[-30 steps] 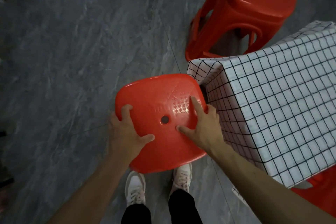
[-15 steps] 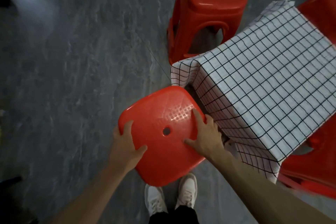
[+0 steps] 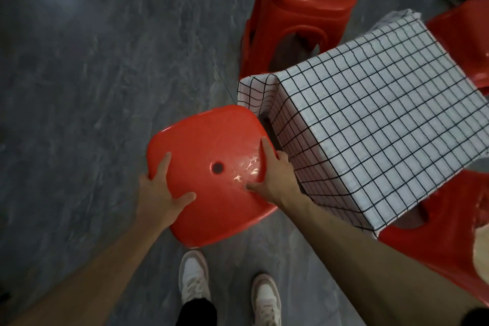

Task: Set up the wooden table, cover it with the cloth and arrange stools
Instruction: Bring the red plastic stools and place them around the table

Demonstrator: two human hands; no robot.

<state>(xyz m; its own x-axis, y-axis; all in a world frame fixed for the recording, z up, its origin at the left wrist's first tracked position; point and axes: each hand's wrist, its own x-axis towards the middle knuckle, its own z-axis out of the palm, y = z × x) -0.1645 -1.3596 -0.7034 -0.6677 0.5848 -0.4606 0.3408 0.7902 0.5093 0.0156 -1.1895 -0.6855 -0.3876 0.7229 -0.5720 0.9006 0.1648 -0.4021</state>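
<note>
A red plastic stool (image 3: 211,145) with a hole in the middle of its seat stands right in front of me, its far right corner close to the table. My left hand (image 3: 158,193) grips the seat's near left edge, thumb on top. My right hand (image 3: 275,174) grips the seat's right edge beside the table. The table is hidden under a white cloth with a black grid (image 3: 370,124) that hangs down its sides.
Three more red stools surround the table: one behind it (image 3: 304,8), one at the far right (image 3: 463,42), one at the near right (image 3: 436,241). My white shoes (image 3: 193,280) stand on the grey marbled floor (image 3: 92,87), which stretches open to the left.
The stool has shifted toward the table's corner with both hands on it. My right hand has slid from the seat's top to its right edge.
</note>
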